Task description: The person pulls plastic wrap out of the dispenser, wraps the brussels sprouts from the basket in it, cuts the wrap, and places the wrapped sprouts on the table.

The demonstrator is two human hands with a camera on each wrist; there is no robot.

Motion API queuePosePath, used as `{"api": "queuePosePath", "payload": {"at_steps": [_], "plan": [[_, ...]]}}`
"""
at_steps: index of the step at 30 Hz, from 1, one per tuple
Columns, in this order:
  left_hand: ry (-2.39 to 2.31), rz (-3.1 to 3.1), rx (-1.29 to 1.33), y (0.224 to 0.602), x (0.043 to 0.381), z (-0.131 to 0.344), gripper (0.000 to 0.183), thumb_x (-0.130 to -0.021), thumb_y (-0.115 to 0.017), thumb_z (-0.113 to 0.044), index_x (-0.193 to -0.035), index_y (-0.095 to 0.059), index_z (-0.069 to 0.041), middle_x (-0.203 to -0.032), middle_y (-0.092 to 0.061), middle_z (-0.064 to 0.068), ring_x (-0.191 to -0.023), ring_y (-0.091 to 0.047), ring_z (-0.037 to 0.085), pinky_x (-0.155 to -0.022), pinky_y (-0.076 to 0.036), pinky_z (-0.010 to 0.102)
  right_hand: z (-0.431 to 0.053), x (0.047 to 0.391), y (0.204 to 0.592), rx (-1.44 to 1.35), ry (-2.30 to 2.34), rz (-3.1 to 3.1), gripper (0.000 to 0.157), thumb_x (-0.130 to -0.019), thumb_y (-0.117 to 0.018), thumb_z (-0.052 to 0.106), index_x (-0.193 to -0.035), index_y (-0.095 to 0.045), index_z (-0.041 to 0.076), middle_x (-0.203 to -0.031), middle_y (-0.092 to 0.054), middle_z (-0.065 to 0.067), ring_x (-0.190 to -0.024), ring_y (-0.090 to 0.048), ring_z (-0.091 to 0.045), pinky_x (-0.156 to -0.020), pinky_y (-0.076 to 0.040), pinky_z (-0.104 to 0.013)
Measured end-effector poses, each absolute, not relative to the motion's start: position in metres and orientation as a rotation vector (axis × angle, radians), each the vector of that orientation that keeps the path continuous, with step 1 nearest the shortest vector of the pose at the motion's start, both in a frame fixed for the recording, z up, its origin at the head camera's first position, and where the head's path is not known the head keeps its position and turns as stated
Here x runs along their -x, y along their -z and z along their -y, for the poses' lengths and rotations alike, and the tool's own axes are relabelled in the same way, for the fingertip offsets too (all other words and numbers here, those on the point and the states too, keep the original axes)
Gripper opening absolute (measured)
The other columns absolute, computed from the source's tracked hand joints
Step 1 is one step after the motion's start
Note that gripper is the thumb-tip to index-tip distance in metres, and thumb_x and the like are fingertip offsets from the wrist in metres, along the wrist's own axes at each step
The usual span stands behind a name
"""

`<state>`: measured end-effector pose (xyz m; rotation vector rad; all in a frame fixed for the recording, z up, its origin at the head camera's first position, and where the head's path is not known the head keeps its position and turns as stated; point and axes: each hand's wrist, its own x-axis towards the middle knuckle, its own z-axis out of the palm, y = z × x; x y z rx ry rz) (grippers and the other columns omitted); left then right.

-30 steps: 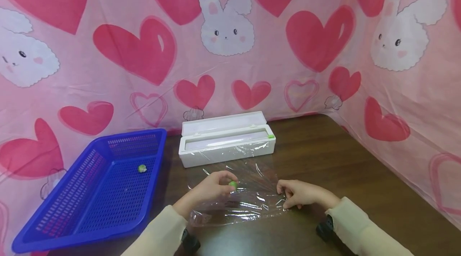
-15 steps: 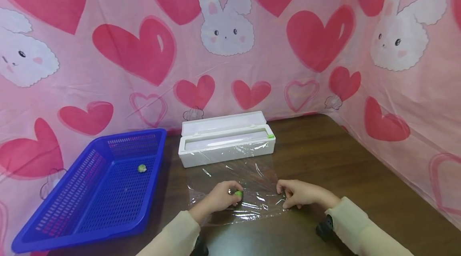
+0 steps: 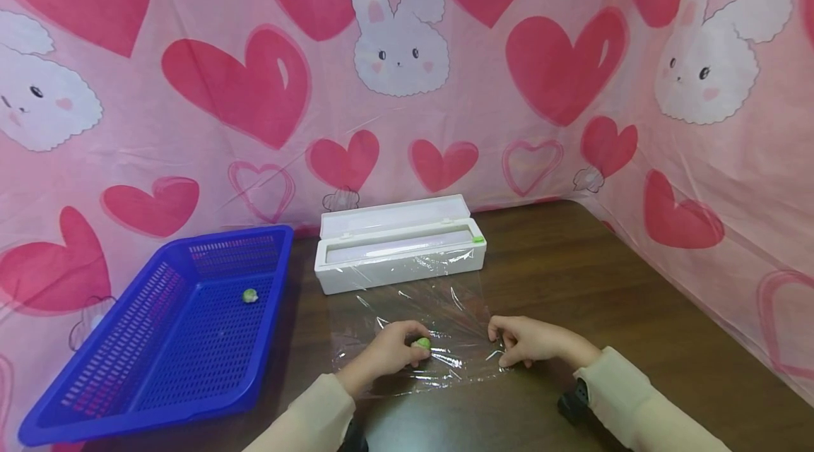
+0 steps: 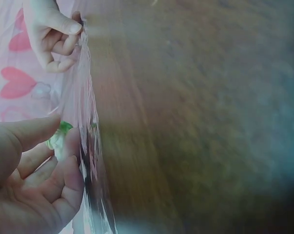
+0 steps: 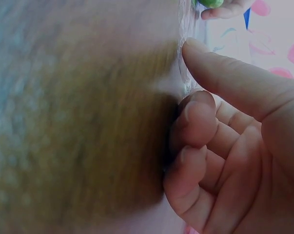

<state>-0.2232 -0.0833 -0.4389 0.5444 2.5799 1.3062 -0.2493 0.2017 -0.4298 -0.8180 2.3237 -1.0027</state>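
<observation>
My left hand (image 3: 388,351) is low over a sheet of cling film (image 3: 445,307) and holds a small green Brussels sprout (image 3: 422,344) between thumb and fingers. In the left wrist view the sprout (image 4: 61,140) shows pale green and white, partly covered by the fingers. My right hand (image 3: 531,341) pinches the film's right edge near its front corner. The film looks gathered at the thumb tip (image 5: 193,46) in the right wrist view. From the white box (image 3: 400,270) behind, with its lid up, the film runs out toward me across the table.
A blue plastic basket (image 3: 257,374) stands on the left with another Brussels sprout (image 3: 250,295) inside. A green tab (image 3: 478,240) sits at the box's right end. Pink curtain walls (image 3: 400,127) with hearts and rabbits close off the back and right of the brown table (image 3: 610,311).
My left hand has carried the sprout down and slightly right onto the cling film, and over the last half second barely moves. The right hand stays in place at the film's edge.
</observation>
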Motion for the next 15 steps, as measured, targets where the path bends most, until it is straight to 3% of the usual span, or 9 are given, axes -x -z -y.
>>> {"api": "queuePosePath", "payload": {"at_steps": [5, 11, 15], "plan": [[-1.368, -2.573, -0.584, 0.438, 0.22, 0.092, 0.022, -0.08, -0.069, -0.005, -0.101, -0.062, -0.001, -0.091, -0.061, 0.007, -0.057, -0.06, 0.012, -0.052, -0.047, 0.025, -0.202, 0.249, 0.43, 0.838, 0.999, -2.327, 0.03, -0.078, -0.072, 0.008, -0.097, -0.049, 0.01, -0.059, -0.048, 0.001, -0.042, -0.044, -0.011, -0.04, -0.038, -0.023], [-1.307, -2.659, -0.591, 0.433, 0.216, 0.116, 0.025, -0.082, -0.069, -0.015, -0.104, -0.064, -0.005, -0.076, -0.059, 0.0, -0.053, -0.05, 0.008, -0.045, -0.04, 0.024, -0.204, 0.249, 0.43, 0.859, 1.001, -2.328, 0.028, -0.079, -0.071, 0.009, -0.098, -0.049, 0.009, -0.059, -0.048, 0.002, -0.042, -0.045, -0.01, -0.041, -0.039, -0.023], [-1.299, -2.692, -0.614, 0.429, 0.212, 0.134, 0.023, -0.082, -0.069, -0.017, -0.102, -0.065, -0.005, -0.089, -0.063, 0.003, -0.06, -0.05, 0.009, -0.049, -0.042, 0.025, -0.206, 0.248, 0.43, 0.88, 1.022, -2.317, 0.026, -0.081, -0.07, 0.007, -0.098, -0.05, 0.007, -0.059, -0.048, 0.002, -0.042, -0.045, -0.01, -0.041, -0.04, -0.023]]}}
